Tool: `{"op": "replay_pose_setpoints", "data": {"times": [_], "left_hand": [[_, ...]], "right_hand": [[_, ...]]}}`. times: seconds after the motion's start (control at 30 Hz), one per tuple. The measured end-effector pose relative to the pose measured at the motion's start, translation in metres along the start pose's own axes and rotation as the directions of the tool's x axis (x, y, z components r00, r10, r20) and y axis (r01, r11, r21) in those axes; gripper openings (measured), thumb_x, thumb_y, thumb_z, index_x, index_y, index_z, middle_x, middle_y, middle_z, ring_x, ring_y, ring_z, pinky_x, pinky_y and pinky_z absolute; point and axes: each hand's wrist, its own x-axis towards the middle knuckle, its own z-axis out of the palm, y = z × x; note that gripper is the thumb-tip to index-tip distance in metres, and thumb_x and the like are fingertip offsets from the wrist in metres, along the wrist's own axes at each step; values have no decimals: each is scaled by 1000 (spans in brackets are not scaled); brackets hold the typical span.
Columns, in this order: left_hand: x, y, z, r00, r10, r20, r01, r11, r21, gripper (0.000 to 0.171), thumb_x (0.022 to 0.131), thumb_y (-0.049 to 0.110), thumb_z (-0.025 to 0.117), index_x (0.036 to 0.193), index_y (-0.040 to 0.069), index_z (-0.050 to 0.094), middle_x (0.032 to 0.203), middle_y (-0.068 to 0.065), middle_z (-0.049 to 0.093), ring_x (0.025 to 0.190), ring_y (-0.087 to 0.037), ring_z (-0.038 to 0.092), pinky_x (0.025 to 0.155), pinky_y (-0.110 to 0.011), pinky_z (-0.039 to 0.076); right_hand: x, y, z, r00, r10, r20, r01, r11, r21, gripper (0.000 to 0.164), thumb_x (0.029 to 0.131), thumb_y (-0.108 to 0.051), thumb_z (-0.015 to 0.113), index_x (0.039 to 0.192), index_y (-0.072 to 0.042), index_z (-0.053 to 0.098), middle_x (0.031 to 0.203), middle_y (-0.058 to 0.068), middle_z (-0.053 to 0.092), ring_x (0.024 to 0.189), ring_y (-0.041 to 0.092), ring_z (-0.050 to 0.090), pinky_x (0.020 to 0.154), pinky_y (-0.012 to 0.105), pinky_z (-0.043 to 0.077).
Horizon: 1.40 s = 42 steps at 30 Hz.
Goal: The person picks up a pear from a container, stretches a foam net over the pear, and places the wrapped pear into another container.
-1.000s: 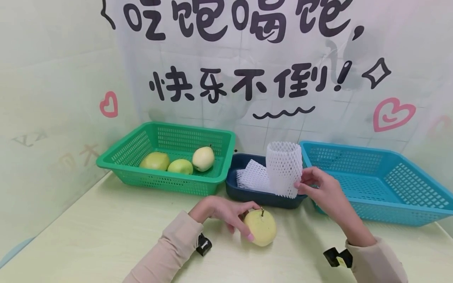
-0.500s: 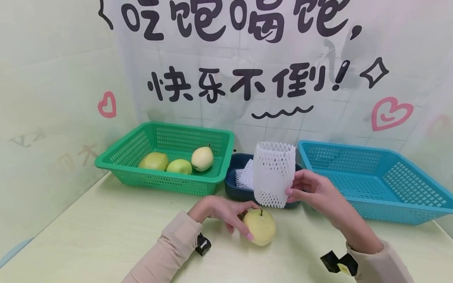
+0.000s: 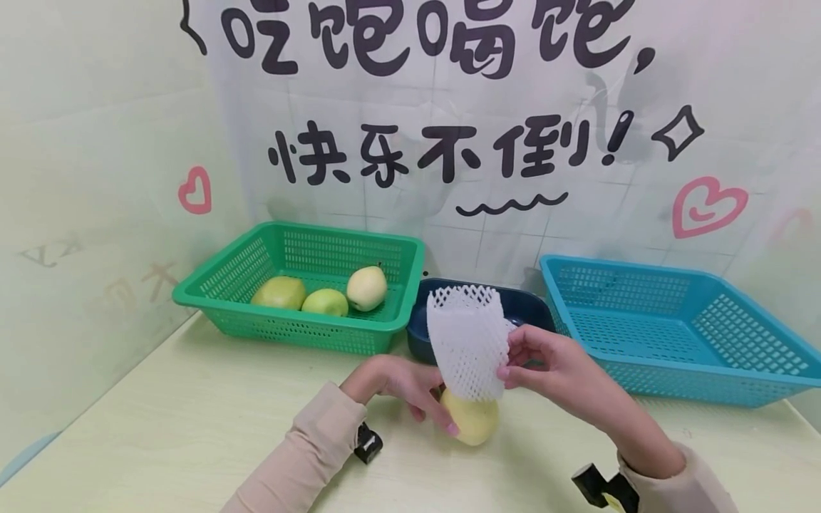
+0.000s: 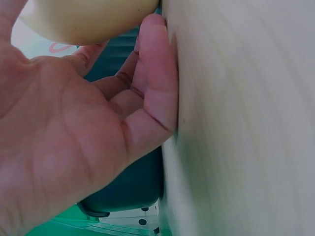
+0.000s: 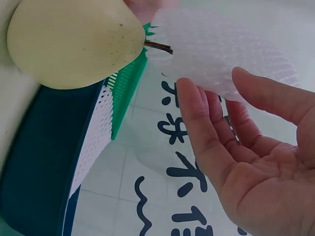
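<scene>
On the table a pale yellow pear stands with its stem end up. My left hand grips its left side between thumb and index finger; in the left wrist view the other fingers curl beneath the pear, by the table. My right hand pinches the right edge of a white foam net sleeve between thumb and fingers. The sleeve's lower end covers the pear's top in the head view. From the right wrist, the pear's stem points at the sleeve, and the pear's body lies outside it.
Behind the hands stands a navy tray, with more white netting at it in the right wrist view. A green basket at left holds three yellow-green fruits. At right is a blue basket. A printed wall sheet hangs behind.
My right hand has brought the foam sleeve left and down from above the navy tray to the pear's top, tilting it. The left hand and pear have stayed in place.
</scene>
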Motion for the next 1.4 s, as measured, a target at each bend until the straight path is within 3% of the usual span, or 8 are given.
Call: {"op": "replay_pose_setpoints", "data": {"times": [0.6, 0.97, 1.4], "left_hand": [[0, -3, -1, 1000, 22, -5, -22, 1000, 6, 81, 78, 16, 74, 142, 20, 25, 122, -1, 37, 81, -14, 48, 58, -24, 45], [-1, -3, -2, 999, 32, 19, -32, 999, 2, 66, 77, 13, 74, 131, 20, 36, 114, -1, 44, 90, -13, 48, 59, -23, 46], [-3, -3, -3, 995, 72, 73, -68, 996, -49, 62, 77, 7, 72, 126, 22, 39, 108, 3, 49, 77, -9, 49, 56, -20, 43]], "right_hand": [[1, 5, -3, 998, 62, 2, -59, 962, -267, 21, 82, -16, 70, 93, -6, 56, 80, 2, 61, 74, 15, 55, 62, 24, 50], [2, 9, 1, 998, 19, 64, 1, 955, -297, 24, 82, -16, 70, 99, -6, 58, 79, -1, 61, 72, 13, 55, 61, 23, 49], [5, 12, 14, 996, -15, 83, 46, 922, -385, 21, 81, -15, 70, 98, -8, 59, 73, -5, 58, 66, 9, 51, 57, 22, 45]]}}
